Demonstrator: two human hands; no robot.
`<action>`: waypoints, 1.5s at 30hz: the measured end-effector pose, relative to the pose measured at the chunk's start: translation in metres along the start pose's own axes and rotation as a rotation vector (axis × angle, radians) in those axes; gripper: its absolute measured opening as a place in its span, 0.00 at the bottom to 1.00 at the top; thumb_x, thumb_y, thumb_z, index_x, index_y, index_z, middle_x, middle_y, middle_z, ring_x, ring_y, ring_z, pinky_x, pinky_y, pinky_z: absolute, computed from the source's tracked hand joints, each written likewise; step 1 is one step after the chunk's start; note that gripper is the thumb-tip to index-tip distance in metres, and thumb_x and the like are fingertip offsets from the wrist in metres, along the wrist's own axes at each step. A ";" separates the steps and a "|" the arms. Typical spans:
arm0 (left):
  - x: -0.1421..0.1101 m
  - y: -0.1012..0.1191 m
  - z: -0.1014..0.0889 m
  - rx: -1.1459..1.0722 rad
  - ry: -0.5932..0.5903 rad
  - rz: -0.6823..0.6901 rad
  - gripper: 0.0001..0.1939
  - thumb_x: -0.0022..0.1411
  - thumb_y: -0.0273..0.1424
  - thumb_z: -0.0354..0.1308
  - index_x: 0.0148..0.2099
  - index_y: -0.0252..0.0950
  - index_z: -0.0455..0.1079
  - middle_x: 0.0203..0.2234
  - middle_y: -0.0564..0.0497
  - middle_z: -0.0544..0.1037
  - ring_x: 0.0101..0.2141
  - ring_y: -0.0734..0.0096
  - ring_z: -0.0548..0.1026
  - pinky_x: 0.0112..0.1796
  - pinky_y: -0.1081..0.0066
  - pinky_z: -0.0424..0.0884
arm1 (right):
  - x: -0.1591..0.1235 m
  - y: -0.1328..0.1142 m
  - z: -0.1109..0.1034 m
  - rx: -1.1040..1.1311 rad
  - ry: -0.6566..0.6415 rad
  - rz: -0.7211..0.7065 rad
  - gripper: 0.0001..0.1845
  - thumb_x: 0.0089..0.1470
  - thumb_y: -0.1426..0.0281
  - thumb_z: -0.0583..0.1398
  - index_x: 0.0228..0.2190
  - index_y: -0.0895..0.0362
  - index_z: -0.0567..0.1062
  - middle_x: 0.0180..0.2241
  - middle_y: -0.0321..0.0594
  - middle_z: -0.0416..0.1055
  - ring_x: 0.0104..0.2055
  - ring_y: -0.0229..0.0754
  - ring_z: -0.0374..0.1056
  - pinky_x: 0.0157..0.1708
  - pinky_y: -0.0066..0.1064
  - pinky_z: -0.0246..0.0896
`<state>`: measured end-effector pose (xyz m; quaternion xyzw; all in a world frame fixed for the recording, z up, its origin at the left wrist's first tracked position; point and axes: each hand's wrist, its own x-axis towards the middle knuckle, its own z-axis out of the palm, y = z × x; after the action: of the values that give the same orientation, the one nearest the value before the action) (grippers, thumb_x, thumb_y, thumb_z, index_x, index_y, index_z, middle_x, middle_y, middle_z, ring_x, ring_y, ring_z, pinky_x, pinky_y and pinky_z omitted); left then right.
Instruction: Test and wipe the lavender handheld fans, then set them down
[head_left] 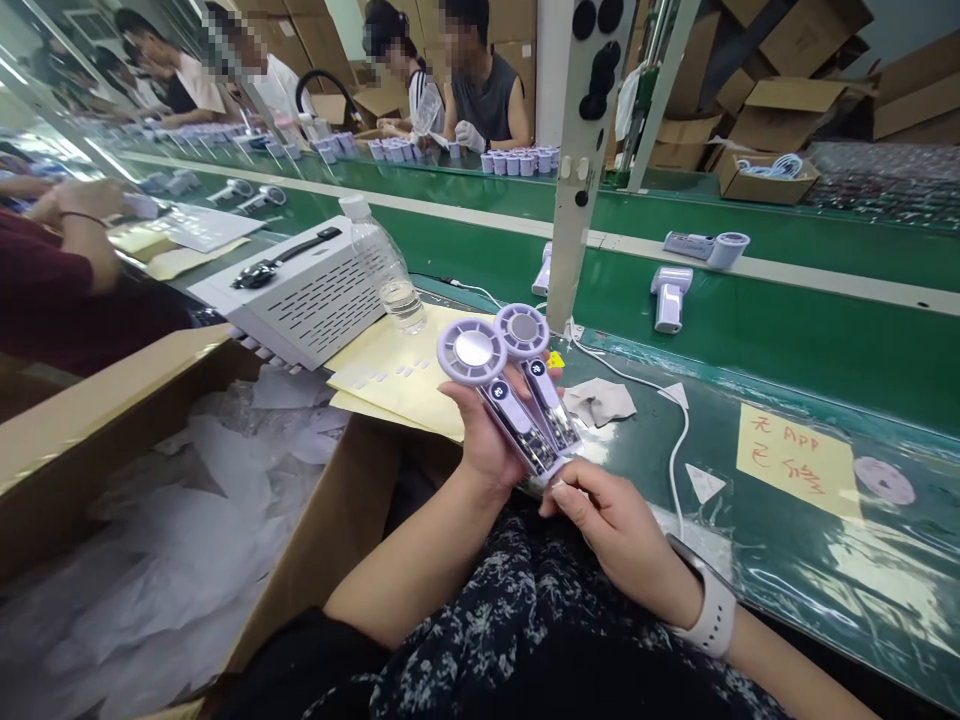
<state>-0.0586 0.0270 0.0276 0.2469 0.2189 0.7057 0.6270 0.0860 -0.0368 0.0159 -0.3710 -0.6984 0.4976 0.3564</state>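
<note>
Two lilac handheld fans lie side by side in my left hand [484,440], which is closed around their handles. The left fan [474,348] has a round head with a silvery centre and a small dark display below it. Partly behind it is the right fan [523,330], of the same kind. Both handles have their fronts uncovered, with inner parts showing. My right hand [611,515], wearing a watch with a pale strap, pinches at the handles' lower ends; its fingertips partly hide what they grip there.
A cardboard box [322,550] of white wrapping sheets stands at left. Beyond it are a vented grey case [315,300] and a plastic bottle [401,290]. A white cable [682,450] crosses the bench near a handwritten yellow note [799,460]. More fans [670,300] lie on the green conveyor [810,320]; co-workers sit beyond.
</note>
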 end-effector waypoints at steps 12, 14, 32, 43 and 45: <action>-0.003 -0.010 -0.012 0.114 -0.029 -0.022 0.39 0.42 0.72 0.57 0.23 0.36 0.72 0.37 0.44 0.82 0.46 0.49 0.80 0.45 0.57 0.79 | -0.004 0.012 0.020 0.435 0.123 0.307 0.23 0.62 0.49 0.60 0.30 0.55 0.71 0.14 0.27 0.63 0.17 0.35 0.60 0.22 0.28 0.53; -0.003 -0.011 -0.012 0.103 -0.034 -0.030 0.40 0.42 0.72 0.58 0.23 0.36 0.71 0.40 0.44 0.82 0.46 0.49 0.80 0.45 0.57 0.79 | -0.003 0.011 0.018 0.400 0.091 0.309 0.24 0.62 0.48 0.60 0.29 0.56 0.72 0.14 0.29 0.65 0.18 0.36 0.61 0.24 0.28 0.55; -0.011 -0.020 -0.010 0.082 -0.004 -0.001 0.39 0.42 0.71 0.59 0.23 0.36 0.71 0.42 0.44 0.81 0.46 0.51 0.80 0.44 0.59 0.78 | -0.005 0.008 0.021 0.500 0.164 0.322 0.26 0.57 0.45 0.64 0.27 0.56 0.71 0.12 0.26 0.59 0.15 0.34 0.58 0.18 0.26 0.54; -0.008 -0.016 -0.015 0.112 0.007 0.046 0.40 0.39 0.74 0.57 0.22 0.37 0.71 0.30 0.45 0.80 0.43 0.48 0.81 0.42 0.57 0.78 | 0.002 0.012 0.013 0.315 0.069 0.263 0.26 0.62 0.47 0.60 0.25 0.54 0.69 0.17 0.32 0.68 0.22 0.38 0.65 0.30 0.30 0.60; -0.006 -0.014 -0.017 0.114 0.023 0.035 0.41 0.39 0.74 0.56 0.22 0.37 0.71 0.31 0.44 0.80 0.44 0.48 0.80 0.42 0.58 0.78 | 0.005 0.012 0.012 0.234 0.042 0.257 0.26 0.64 0.47 0.58 0.25 0.54 0.71 0.19 0.34 0.71 0.25 0.39 0.66 0.32 0.31 0.59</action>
<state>-0.0577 0.0226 0.0047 0.2779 0.2615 0.7058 0.5969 0.0758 -0.0350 0.0016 -0.4235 -0.5751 0.6090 0.3450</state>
